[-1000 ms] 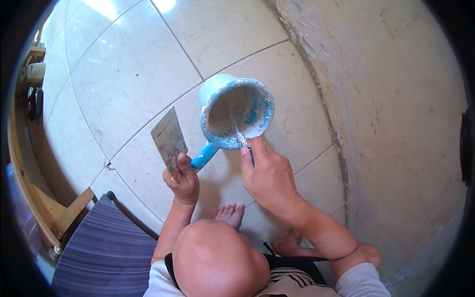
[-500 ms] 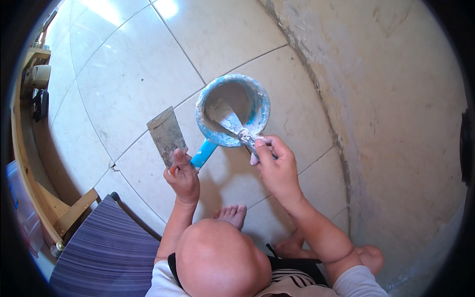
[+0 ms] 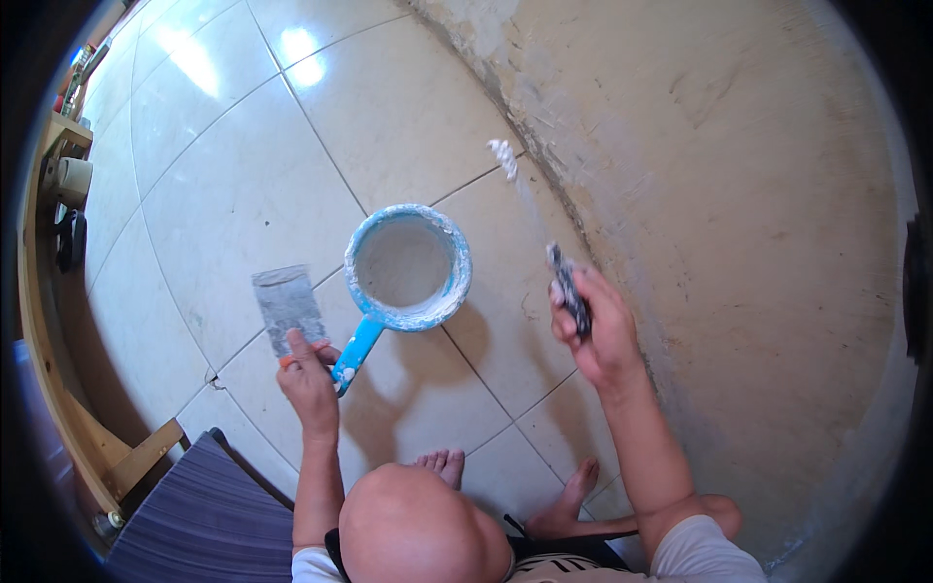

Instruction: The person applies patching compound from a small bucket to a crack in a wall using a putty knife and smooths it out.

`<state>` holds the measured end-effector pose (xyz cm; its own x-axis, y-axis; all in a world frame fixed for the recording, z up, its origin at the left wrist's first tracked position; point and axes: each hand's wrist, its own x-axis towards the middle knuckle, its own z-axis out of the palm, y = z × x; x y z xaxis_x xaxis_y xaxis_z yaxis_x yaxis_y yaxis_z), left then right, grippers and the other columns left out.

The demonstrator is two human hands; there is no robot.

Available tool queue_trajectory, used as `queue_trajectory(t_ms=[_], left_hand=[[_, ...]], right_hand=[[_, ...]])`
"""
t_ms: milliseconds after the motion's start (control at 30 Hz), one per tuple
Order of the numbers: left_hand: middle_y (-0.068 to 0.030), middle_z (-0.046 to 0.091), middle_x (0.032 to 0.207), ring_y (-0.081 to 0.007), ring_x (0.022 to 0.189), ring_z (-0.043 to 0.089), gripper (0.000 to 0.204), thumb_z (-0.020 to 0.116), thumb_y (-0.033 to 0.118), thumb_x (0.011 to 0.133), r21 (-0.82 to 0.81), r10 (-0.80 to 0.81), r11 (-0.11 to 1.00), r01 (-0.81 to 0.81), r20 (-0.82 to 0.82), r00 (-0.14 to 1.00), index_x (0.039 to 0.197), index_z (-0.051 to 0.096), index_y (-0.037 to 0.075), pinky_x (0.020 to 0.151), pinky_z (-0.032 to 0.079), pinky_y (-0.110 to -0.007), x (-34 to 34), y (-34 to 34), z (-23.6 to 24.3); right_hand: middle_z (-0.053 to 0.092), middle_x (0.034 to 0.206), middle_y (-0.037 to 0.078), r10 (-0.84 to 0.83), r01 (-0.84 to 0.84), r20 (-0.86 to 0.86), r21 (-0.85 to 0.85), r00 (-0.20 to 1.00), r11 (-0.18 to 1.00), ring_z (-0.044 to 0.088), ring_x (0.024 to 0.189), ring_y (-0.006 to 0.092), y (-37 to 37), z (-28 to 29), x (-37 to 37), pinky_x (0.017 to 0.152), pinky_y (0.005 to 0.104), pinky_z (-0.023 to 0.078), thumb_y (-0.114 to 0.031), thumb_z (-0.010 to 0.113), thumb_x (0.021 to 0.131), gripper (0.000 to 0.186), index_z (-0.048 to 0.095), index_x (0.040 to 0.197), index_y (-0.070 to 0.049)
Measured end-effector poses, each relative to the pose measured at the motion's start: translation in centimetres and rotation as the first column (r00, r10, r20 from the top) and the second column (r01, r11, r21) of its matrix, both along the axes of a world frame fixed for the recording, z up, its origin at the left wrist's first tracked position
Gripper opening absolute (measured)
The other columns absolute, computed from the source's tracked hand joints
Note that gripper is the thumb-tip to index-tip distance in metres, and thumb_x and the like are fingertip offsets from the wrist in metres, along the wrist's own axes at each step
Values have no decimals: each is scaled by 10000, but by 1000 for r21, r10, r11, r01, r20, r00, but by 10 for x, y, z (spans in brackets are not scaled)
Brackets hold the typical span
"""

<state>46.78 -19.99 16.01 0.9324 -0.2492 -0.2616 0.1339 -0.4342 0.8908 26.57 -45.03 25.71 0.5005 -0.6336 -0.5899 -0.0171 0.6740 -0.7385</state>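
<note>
A blue saucepan [image 3: 410, 322], its rim crusted white, holds smooth greyish paste [image 3: 403, 260]. My left hand [image 3: 313, 391] is closed by the end of the pan's blue handle [image 3: 360, 347] and also grips a flat rectangular metal scraper blade [image 3: 289, 309] that points away from me. To the right of the pan, my right hand [image 3: 610, 335] is closed around the dark, paste-smeared handle of a putty knife [image 3: 571, 299]. Its thin blade is blurred, pointing away toward the wall's foot, with a white dab of putty [image 3: 504, 159] at the tip.
A rough, patched plaster wall [image 3: 739, 243] rises on the right above pale floor tiles [image 3: 243, 194]. At left are a wooden frame [image 3: 44, 369] and a dark striped cushioned surface [image 3: 209, 515]. My knee [image 3: 418, 520] and bare foot [image 3: 442, 466] are close below the pan.
The putty knife has come out of the pan and moved right toward the wall, carrying white putty at its tip. The pan and scraper have shifted slightly left and nearer in view.
</note>
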Motion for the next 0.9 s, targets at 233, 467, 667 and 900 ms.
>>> queue_trajectory(t_ms=[233,467,667,900], left_hand=[[-88,611,583,-150,489,567,601,386,475,1052,-289,76,955,-69,12,997,834,617,-35,482,432,-243,81,15,-68],[-103,576,600,-175,485,559,594,442,480,1031,-354,157,919,-174,-75,985,832,615,-52,442,460,-307,90,3,-105],[-102,559,606,-175,480,531,574,470,464,1026,-391,127,910,-139,-57,990,830,598,-59,437,440,-305,90,2,-104],[-90,543,600,-167,474,523,581,454,463,1033,-370,116,920,-129,-58,992,843,593,-68,434,418,-292,91,2,-105]], right_hand=[[519,755,-20,110,-145,-153,-243,982,959,410,552,47,-70,-60,72,470,206,320,-284,539,1019,241,577,1083,-54],[489,737,-37,16,-79,-188,-337,982,938,407,562,40,-125,-105,123,466,213,318,-322,567,998,229,579,1008,-94],[470,725,-31,-39,6,-105,-298,994,955,376,531,48,-150,-115,126,444,220,292,-322,596,981,242,559,976,-83],[447,706,-18,-220,225,47,-214,974,950,342,514,52,-133,-111,112,439,226,273,-267,577,996,233,534,946,-44]])
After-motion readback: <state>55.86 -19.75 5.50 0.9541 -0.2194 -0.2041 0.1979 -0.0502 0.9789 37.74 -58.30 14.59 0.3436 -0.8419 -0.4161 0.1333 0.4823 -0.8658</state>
